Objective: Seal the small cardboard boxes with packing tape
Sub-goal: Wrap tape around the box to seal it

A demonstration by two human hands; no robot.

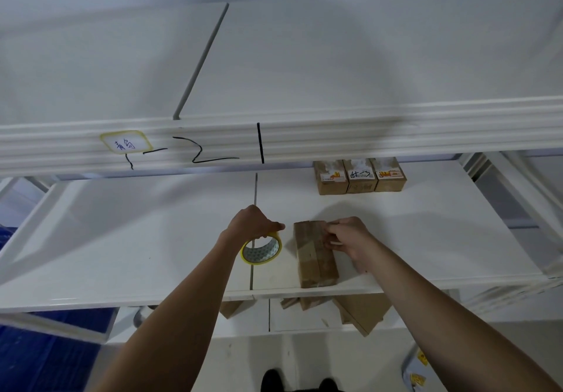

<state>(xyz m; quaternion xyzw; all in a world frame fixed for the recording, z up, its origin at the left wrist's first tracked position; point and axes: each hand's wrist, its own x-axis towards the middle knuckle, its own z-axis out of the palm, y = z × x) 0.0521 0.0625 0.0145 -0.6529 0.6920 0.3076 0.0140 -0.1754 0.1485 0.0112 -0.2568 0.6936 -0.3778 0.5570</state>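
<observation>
Left hand (pixel 254 221) fingers grasp yellow tape roll (pixel 262 248) from above. Right hand (pixel 347 239) fingers pinch at top of cardboard box (pixel 315 257), near shelf (pixel 152 239) edge. Three boxes (pixel 359 175) far right.

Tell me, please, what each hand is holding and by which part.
The left hand grips the tape roll by its top rim. The right hand touches the cardboard box at its far right edge.

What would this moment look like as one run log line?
left hand: grips tape roll | right hand: fingers on cardboard box | shelf: three boxes at back
</observation>
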